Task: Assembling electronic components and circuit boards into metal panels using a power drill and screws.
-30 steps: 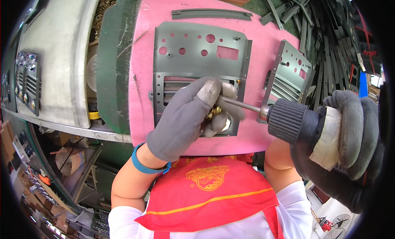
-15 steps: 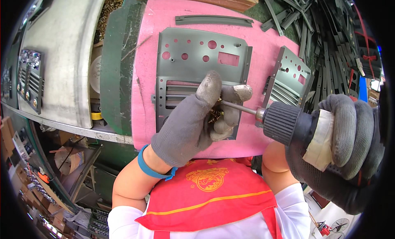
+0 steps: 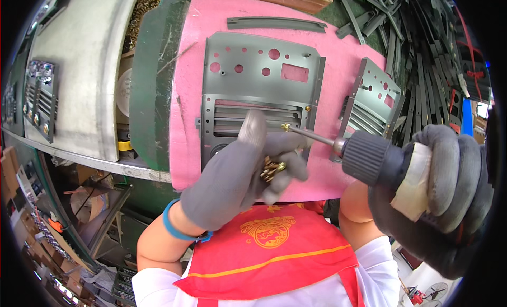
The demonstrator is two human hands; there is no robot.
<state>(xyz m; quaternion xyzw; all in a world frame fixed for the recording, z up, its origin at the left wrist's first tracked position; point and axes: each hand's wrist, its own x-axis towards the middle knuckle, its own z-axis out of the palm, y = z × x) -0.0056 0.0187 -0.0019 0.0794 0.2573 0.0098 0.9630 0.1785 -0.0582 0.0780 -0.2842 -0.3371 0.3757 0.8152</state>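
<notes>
Bench observation, standing alongside. Main grey panel (image 3: 248, 87) lies flat on the pink mat (image 3: 187, 167), its lower part nearest the wearer's edge and partly hidden by the left hand (image 3: 227, 172). Second panel (image 3: 376, 103), a smaller-looking one, lies by the mat's right edge; loose grey strip (image 3: 274, 25) by the far edge.

Left hand: half-curled, cradling loose brass screws (image 3: 269, 169); thumb blurred, apart from the forefinger. Right hand (image 3: 449, 185): fingers wrapped firmly round a power driver (image 3: 369, 159); tip screw (image 3: 285, 127) sits on its bit, seemingly clear of the panel.

Progress: one brass fastener, the seated screw (image 3: 308, 109), shows at the slatted opening's upper right corner. Holes along the opening's left side show no brass. Judged partway: tip screw not yet in; how many remain, cannot tell, lower portion being covered.
</notes>
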